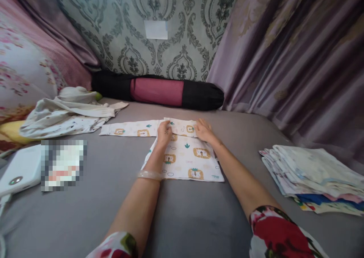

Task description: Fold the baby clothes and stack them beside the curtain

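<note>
A white long-sleeved shirt printed with lion faces and green leaves lies flat on the grey sheet. One of its sleeves stretches out to the left, and a folded strip of the cloth lies across its top. At the upper left of the body, my left hand, with a pale bangle on the wrist, has its fingers closed on the cloth. My right hand has curled fingers gripping the right end of the folded strip. The fingertips are partly hidden.
A stack of folded clothes is on the right. Crumpled white clothing lies at the left, behind a white power bank with a cable and a blurred item. A black and pink roll bag lies along the wall.
</note>
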`<act>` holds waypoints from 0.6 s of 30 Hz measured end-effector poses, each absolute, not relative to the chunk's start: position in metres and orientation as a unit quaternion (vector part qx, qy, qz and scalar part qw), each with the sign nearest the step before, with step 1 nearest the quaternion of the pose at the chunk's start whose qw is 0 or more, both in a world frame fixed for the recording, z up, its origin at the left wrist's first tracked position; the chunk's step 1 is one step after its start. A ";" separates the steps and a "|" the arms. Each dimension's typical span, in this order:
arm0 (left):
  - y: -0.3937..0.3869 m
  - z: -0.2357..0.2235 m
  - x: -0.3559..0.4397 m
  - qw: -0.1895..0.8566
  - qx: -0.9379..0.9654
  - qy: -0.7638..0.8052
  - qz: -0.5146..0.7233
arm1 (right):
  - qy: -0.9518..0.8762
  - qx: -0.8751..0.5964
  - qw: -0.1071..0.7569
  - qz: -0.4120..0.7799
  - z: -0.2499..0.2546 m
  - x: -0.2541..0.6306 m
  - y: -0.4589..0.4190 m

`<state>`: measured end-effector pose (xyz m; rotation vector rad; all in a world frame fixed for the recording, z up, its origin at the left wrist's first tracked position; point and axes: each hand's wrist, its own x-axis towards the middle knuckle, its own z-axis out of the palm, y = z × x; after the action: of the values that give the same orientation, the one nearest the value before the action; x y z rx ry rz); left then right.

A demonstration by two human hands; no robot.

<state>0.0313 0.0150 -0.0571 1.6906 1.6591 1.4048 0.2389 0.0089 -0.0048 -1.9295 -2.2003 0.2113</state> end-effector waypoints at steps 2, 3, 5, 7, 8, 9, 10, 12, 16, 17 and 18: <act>0.015 -0.059 0.030 0.164 0.629 0.589 0.481 | -0.761 -0.640 0.065 0.080 -0.009 0.219 0.003; 0.014 -0.060 0.030 0.150 0.643 0.587 0.469 | -0.761 -0.639 0.057 0.092 -0.012 0.211 0.001; 0.013 -0.062 0.030 0.127 0.666 0.584 0.446 | -0.755 -0.644 0.042 0.112 -0.018 0.198 -0.003; 0.012 -0.063 0.030 0.108 0.681 0.584 0.428 | -0.744 -0.657 0.036 0.120 -0.024 0.192 -0.005; 0.012 -0.064 0.030 0.101 0.686 0.585 0.421 | -0.740 -0.661 0.035 0.119 -0.026 0.190 -0.005; 0.012 -0.064 0.030 0.095 0.691 0.586 0.412 | -0.738 -0.663 0.037 0.116 -0.028 0.189 -0.005; 0.012 -0.064 0.030 0.090 0.696 0.587 0.403 | -0.738 -0.664 0.040 0.113 -0.030 0.190 -0.005; 0.012 -0.064 0.030 0.083 0.701 0.594 0.386 | -0.738 -0.663 0.047 0.114 -0.031 0.190 -0.004; 0.012 -0.064 0.031 0.071 0.700 0.604 0.374 | -0.713 -0.687 0.063 0.124 -0.032 0.193 -0.001; 0.012 -0.065 0.031 0.067 0.700 0.604 0.374 | -0.700 -0.701 0.068 0.124 -0.032 0.194 0.000; 0.012 -0.065 0.031 0.065 0.701 0.605 0.373 | -0.686 -0.714 0.071 0.121 -0.032 0.195 0.001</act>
<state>0.0307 0.0123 -0.0650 2.1138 1.8253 1.1250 0.1953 0.0010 -0.0319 -2.1477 -2.0623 0.3640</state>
